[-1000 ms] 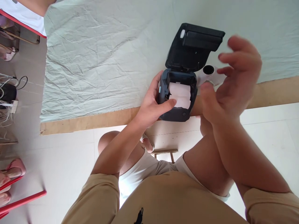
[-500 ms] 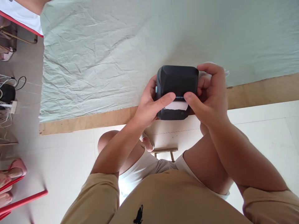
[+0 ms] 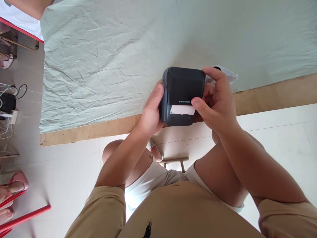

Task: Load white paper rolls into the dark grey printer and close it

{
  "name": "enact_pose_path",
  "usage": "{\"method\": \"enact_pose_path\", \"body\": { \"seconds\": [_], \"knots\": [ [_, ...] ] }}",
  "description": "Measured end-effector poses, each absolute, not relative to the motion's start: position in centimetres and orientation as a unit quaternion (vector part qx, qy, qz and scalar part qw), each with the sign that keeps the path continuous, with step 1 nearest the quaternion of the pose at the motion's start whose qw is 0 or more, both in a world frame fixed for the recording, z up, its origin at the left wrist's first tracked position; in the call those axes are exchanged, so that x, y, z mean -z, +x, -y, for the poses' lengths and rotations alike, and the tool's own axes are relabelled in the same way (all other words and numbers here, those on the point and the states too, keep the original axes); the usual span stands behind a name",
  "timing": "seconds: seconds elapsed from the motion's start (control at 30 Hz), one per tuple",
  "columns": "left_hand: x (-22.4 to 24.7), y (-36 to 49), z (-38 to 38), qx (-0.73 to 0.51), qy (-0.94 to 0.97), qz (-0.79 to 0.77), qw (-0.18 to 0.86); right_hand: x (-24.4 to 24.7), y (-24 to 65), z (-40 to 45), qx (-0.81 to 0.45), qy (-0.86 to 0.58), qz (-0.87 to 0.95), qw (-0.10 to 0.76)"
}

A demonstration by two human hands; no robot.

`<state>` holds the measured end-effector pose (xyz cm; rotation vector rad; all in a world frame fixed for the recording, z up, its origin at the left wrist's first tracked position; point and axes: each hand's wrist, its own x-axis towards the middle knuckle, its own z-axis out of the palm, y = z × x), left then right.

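Note:
Between my two hands is a black label printer (image 3: 185,86) with a dark grey-blue side, lifted near the table's front edge. A torn-edged strip of white label paper (image 3: 182,109) sticks out of its front slot. My left hand (image 3: 153,107) grips the printer's left side, its thumb resting along that side. My right hand (image 3: 220,99) is closed on the right side, with the thumb on the lid's lower right corner and the index finger at the upper right corner. Behind the right hand lies a crumpled white wrapper (image 3: 231,75) with a dark spot, partly hidden.
A wrinkled pale green cloth (image 3: 99,66) covers the table, whose bare wooden edge (image 3: 91,130) runs along the front. Another person's arm (image 3: 32,6) shows at upper left. Cables (image 3: 10,94) and a red chair leg (image 3: 29,216) are at the left.
My left thumb has moved off the printer's lid to its left side, uncovering the lettering. The printer has shifted slightly left and turned a little, and more of the wrapper shows.

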<state>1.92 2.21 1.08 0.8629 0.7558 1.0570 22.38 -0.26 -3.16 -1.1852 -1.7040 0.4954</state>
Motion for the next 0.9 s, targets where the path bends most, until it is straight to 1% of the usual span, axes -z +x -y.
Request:
{"method": "enact_pose_path", "body": {
  "seconds": [0.13,0.23,0.37,0.47,0.57,0.63,0.67,0.73,0.8,0.9],
  "knots": [
    [-0.7,2.1,-2.4,-0.489,0.357,-0.409,0.683,2.8,21.9,0.5,-0.263,-0.466,0.655,0.533],
    [-0.7,2.1,-2.4,-0.493,0.355,-0.417,0.676,2.8,21.7,0.5,-0.266,-0.446,0.645,0.561],
    [-0.7,2.0,-2.6,-0.472,0.339,-0.406,0.705,2.2,21.5,0.6,-0.229,-0.451,0.643,0.575],
    [-0.6,1.9,-2.5,-0.441,0.332,-0.392,0.736,0.5,20.8,0.8,-0.174,-0.468,0.605,0.62],
    [-0.8,1.7,-2.3,-0.433,0.372,-0.373,0.731,-1.3,20.4,0.6,-0.123,-0.486,0.584,0.638],
    [-1.1,1.7,-2.2,-0.435,0.393,-0.379,0.716,-2.1,20.6,0.1,-0.075,-0.497,0.614,0.609],
    [-1.2,1.7,-2.2,-0.437,0.398,-0.382,0.711,-2.3,21.0,-0.3,-0.044,-0.502,0.643,0.578],
    [-1.5,1.7,-2.1,-0.438,0.402,-0.38,0.709,-2.5,21.8,-1.0,0.004,-0.502,0.714,0.489],
    [-1.7,1.8,-2.1,-0.437,0.406,-0.372,0.712,-2.4,22.8,-1.7,0.017,-0.503,0.765,0.402],
    [-1.8,1.8,-2.0,-0.436,0.418,-0.365,0.708,-2.8,23.7,-1.9,-0.023,-0.498,0.8,0.334]
  ]
}}
